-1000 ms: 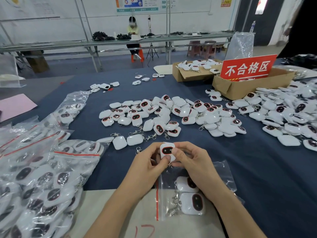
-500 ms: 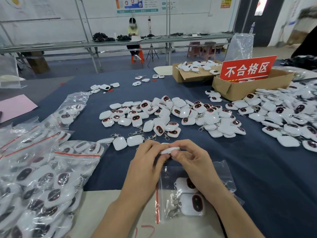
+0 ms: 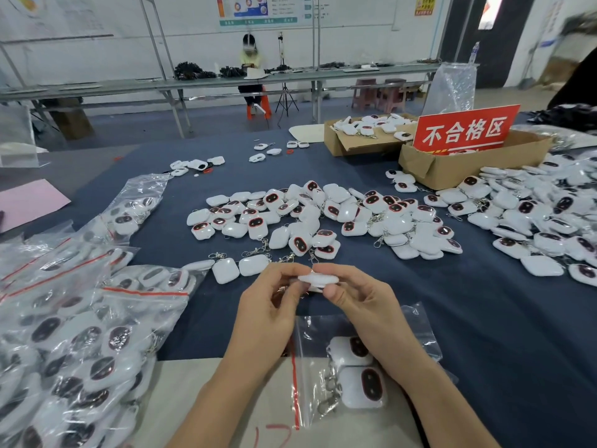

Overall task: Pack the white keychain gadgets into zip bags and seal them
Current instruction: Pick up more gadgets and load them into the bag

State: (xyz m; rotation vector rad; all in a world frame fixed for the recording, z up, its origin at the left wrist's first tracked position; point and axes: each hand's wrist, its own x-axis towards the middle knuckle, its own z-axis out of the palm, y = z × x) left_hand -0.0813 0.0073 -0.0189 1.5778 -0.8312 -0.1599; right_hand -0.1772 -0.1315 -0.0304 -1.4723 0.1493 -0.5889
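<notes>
On the blue cloth [image 3: 484, 334], near centre, the left hand [image 3: 268, 315] and right hand [image 3: 365, 305] pinch one gadget [image 3: 318, 279], now turned edge-on (face-up a second ago), probably being checked; the zip bag [image 3: 313, 383] just below holds two, unsealed.

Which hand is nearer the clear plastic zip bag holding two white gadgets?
Right. The right hand, above the clear zip bag, overlaps it at the wrist; the left hand sits beside its red-striped edge. Both pinch one white gadget.

Glossy white plastic gadgets [image 3: 323, 221] with metal clasps are seen on matt blue cloth [image 3: 484, 318] beside crinkled clear plastic zip bags [image 3: 80, 318] and brown cardboard boxes [image 3: 452, 169].
</notes>
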